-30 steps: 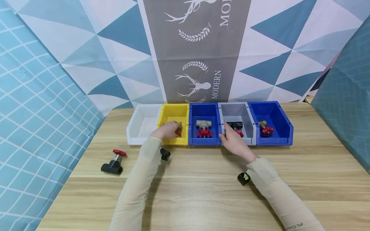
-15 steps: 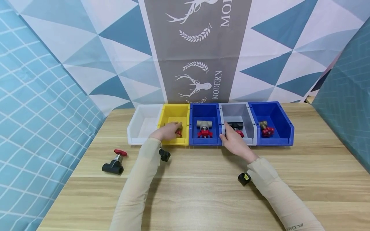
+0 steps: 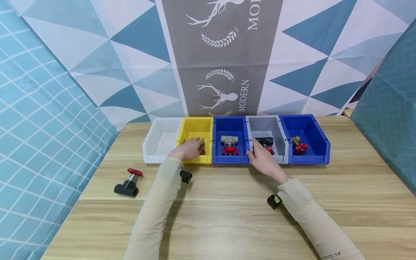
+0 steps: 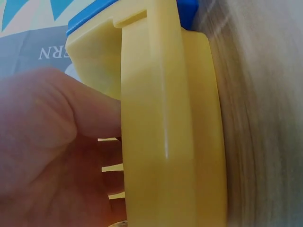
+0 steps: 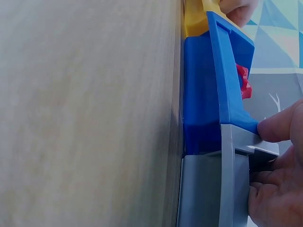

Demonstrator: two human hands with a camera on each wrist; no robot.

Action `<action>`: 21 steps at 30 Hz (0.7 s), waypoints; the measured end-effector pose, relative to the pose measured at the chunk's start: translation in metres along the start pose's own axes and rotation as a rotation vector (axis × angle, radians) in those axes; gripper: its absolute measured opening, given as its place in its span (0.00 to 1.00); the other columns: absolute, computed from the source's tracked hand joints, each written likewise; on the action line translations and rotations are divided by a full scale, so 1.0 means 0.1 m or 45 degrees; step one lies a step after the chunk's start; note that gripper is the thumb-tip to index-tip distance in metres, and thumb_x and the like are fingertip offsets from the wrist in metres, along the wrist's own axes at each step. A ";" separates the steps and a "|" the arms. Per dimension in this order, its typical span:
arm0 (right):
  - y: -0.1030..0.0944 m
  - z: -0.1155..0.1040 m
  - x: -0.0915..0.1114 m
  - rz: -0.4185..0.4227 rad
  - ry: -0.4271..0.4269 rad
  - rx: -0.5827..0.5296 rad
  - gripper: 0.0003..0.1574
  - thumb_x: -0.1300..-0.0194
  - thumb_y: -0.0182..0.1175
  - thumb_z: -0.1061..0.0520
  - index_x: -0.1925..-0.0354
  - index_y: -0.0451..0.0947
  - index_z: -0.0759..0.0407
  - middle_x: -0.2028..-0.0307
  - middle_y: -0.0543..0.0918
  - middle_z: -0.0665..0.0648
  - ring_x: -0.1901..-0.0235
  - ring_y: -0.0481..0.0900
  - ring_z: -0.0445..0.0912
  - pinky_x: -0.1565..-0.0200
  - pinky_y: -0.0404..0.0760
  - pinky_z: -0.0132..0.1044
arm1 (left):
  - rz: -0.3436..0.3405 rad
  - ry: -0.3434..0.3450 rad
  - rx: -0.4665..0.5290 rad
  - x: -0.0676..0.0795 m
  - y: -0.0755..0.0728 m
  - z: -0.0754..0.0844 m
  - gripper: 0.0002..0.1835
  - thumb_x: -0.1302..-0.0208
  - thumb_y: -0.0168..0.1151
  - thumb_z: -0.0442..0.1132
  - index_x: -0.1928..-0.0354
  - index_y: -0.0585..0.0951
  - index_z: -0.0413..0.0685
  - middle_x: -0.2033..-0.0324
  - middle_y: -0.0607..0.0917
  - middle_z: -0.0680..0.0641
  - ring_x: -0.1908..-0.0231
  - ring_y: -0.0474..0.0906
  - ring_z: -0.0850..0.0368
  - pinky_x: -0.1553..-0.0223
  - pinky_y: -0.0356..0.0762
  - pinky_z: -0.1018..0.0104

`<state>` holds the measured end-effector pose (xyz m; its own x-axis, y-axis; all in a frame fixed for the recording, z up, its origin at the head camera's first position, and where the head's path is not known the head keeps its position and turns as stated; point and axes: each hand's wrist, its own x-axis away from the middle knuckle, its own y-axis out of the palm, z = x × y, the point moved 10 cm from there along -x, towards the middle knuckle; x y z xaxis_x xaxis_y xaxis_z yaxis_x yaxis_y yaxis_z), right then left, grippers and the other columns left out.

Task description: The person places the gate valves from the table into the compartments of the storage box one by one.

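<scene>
My left hand point(image 3: 189, 148) reaches down into the yellow bin point(image 3: 195, 124), over a valve with a red handle point(image 3: 202, 150). In the left wrist view the thumb point(image 4: 94, 111) and fingers go behind the bin's front wall, so their tips and any grip are hidden. My right hand point(image 3: 264, 159) holds the side wall of the grey bin point(image 3: 264, 124), where it meets the blue bin point(image 5: 203, 90). In the right wrist view the thumb point(image 5: 277, 125) presses the rim from the blue side, and the fingers curl inside the grey bin. A black valve point(image 3: 264, 141) lies there.
A white bin point(image 3: 165, 130) stands at the row's left end. Grey-bodied point(image 3: 229, 140) and brass point(image 3: 295, 140) valves lie in the two blue bins. A black valve with red handle point(image 3: 126, 187) lies on the wooden table point(image 3: 221, 216). Patterned cloth hangs behind.
In the yellow bin the red handle has shifted slightly right, along with a small movement of my left hand. My right hand stays on the grey bin's wall.
</scene>
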<state>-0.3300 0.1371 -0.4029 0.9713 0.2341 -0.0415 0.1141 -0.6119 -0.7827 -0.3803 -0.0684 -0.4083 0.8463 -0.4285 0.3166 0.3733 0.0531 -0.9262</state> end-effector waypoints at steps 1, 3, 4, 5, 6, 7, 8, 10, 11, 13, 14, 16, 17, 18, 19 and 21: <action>0.00 0.00 0.00 0.000 -0.001 0.003 0.40 0.30 0.44 0.55 0.31 0.39 0.70 0.32 0.48 0.69 0.33 0.49 0.60 0.35 0.52 0.54 | 0.005 -0.004 0.006 0.00 0.00 0.00 0.29 0.33 0.43 0.38 0.31 0.54 0.42 0.32 0.55 0.38 0.32 0.49 0.43 0.32 0.46 0.51; -0.01 0.00 0.00 0.002 -0.007 0.005 0.40 0.31 0.44 0.55 0.32 0.39 0.71 0.32 0.48 0.69 0.33 0.49 0.60 0.35 0.52 0.54 | 0.018 -0.002 0.018 0.01 0.00 0.00 0.28 0.34 0.42 0.36 0.32 0.55 0.41 0.33 0.56 0.38 0.32 0.49 0.43 0.33 0.46 0.51; -0.01 0.00 0.00 0.004 -0.013 0.006 0.40 0.31 0.44 0.55 0.32 0.39 0.71 0.32 0.48 0.69 0.33 0.49 0.60 0.35 0.52 0.54 | 0.025 -0.001 0.025 0.01 0.00 0.00 0.28 0.35 0.42 0.35 0.32 0.55 0.41 0.33 0.56 0.38 0.32 0.49 0.43 0.33 0.46 0.51; -0.01 0.00 0.00 0.005 -0.019 0.004 0.39 0.31 0.44 0.55 0.32 0.39 0.71 0.32 0.48 0.69 0.33 0.49 0.60 0.35 0.52 0.54 | 0.031 0.000 0.033 0.01 0.00 0.00 0.29 0.36 0.42 0.34 0.32 0.56 0.41 0.33 0.56 0.38 0.33 0.49 0.43 0.33 0.46 0.50; -0.01 -0.01 0.00 0.005 -0.026 0.003 0.39 0.31 0.44 0.55 0.32 0.39 0.71 0.32 0.48 0.70 0.33 0.49 0.60 0.35 0.52 0.54 | 0.038 0.002 0.042 0.01 0.00 -0.01 0.29 0.37 0.41 0.33 0.32 0.57 0.42 0.33 0.56 0.38 0.33 0.49 0.43 0.33 0.46 0.50; -0.01 -0.01 0.00 0.007 -0.032 0.002 0.39 0.31 0.44 0.55 0.32 0.40 0.72 0.32 0.48 0.70 0.33 0.49 0.61 0.35 0.52 0.54 | 0.044 0.004 0.047 0.02 0.00 -0.01 0.29 0.38 0.41 0.32 0.32 0.57 0.42 0.33 0.56 0.38 0.33 0.49 0.43 0.33 0.45 0.50; -0.01 -0.01 0.00 0.009 -0.039 0.000 0.39 0.31 0.44 0.55 0.32 0.40 0.72 0.32 0.48 0.70 0.33 0.49 0.61 0.35 0.52 0.54 | 0.053 0.007 0.056 0.02 0.00 0.00 0.29 0.39 0.41 0.31 0.33 0.59 0.42 0.33 0.57 0.38 0.33 0.49 0.42 0.33 0.45 0.49; -0.01 -0.02 -0.01 0.012 -0.050 -0.003 0.39 0.31 0.44 0.56 0.32 0.40 0.72 0.32 0.49 0.70 0.33 0.49 0.61 0.35 0.52 0.54 | 0.070 0.013 0.060 0.02 -0.01 0.00 0.29 0.40 0.41 0.31 0.34 0.61 0.42 0.33 0.58 0.39 0.33 0.50 0.42 0.33 0.44 0.48; -0.01 -0.02 -0.01 0.012 -0.052 -0.005 0.39 0.31 0.44 0.56 0.32 0.40 0.72 0.32 0.48 0.71 0.33 0.49 0.61 0.35 0.52 0.54 | 0.078 0.012 0.058 0.03 -0.01 0.00 0.29 0.40 0.41 0.30 0.34 0.61 0.43 0.33 0.58 0.39 0.33 0.50 0.43 0.33 0.44 0.47; -0.01 -0.03 0.00 0.015 -0.055 -0.005 0.39 0.31 0.44 0.57 0.32 0.40 0.72 0.32 0.49 0.71 0.33 0.49 0.61 0.35 0.52 0.54 | 0.105 0.020 0.056 0.04 -0.02 0.00 0.28 0.41 0.42 0.30 0.35 0.62 0.42 0.34 0.60 0.40 0.33 0.52 0.43 0.33 0.45 0.47; -0.02 -0.03 0.00 0.017 -0.056 -0.005 0.39 0.31 0.44 0.56 0.32 0.40 0.72 0.32 0.49 0.71 0.33 0.49 0.61 0.35 0.52 0.54 | 0.123 0.026 0.061 0.04 -0.04 0.01 0.28 0.41 0.42 0.29 0.35 0.63 0.42 0.35 0.62 0.39 0.34 0.55 0.44 0.33 0.47 0.47; -0.02 -0.04 0.00 0.016 -0.055 -0.004 0.39 0.31 0.44 0.56 0.32 0.40 0.72 0.32 0.49 0.70 0.33 0.49 0.61 0.35 0.52 0.54 | 0.158 0.036 0.071 0.07 -0.06 0.01 0.29 0.42 0.43 0.28 0.35 0.63 0.41 0.39 0.68 0.39 0.37 0.61 0.44 0.35 0.53 0.49; -0.02 -0.04 0.00 0.016 -0.053 -0.004 0.39 0.31 0.44 0.56 0.32 0.40 0.72 0.32 0.49 0.70 0.33 0.49 0.61 0.35 0.52 0.54 | 0.178 0.043 0.080 0.08 -0.08 0.01 0.28 0.42 0.44 0.28 0.36 0.63 0.41 0.40 0.70 0.40 0.39 0.64 0.45 0.36 0.57 0.50; -0.02 -0.04 0.00 0.016 -0.051 -0.004 0.39 0.31 0.44 0.56 0.32 0.40 0.72 0.32 0.49 0.70 0.33 0.49 0.61 0.35 0.52 0.54 | 0.201 0.050 0.095 0.10 -0.09 0.02 0.28 0.41 0.44 0.29 0.36 0.64 0.40 0.42 0.71 0.40 0.41 0.66 0.45 0.37 0.59 0.51; -0.02 -0.04 0.01 0.015 -0.048 -0.004 0.39 0.31 0.44 0.56 0.32 0.40 0.72 0.32 0.49 0.70 0.33 0.49 0.61 0.35 0.52 0.54 | 0.223 0.056 0.109 0.11 -0.11 0.02 0.27 0.40 0.45 0.30 0.36 0.64 0.40 0.43 0.72 0.40 0.42 0.67 0.45 0.38 0.62 0.52; -0.01 -0.03 0.01 0.011 -0.039 -0.009 0.39 0.31 0.44 0.56 0.32 0.40 0.72 0.32 0.48 0.70 0.33 0.49 0.61 0.35 0.52 0.54 | 0.272 0.071 0.128 0.16 -0.15 0.02 0.26 0.38 0.46 0.32 0.36 0.64 0.40 0.43 0.73 0.39 0.43 0.68 0.45 0.39 0.64 0.52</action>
<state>-0.3288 0.1358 -0.4002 0.9655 0.2517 -0.0672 0.1072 -0.6190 -0.7780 -0.3714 -0.0744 -0.3893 0.8889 -0.4466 0.1017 0.2267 0.2361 -0.9449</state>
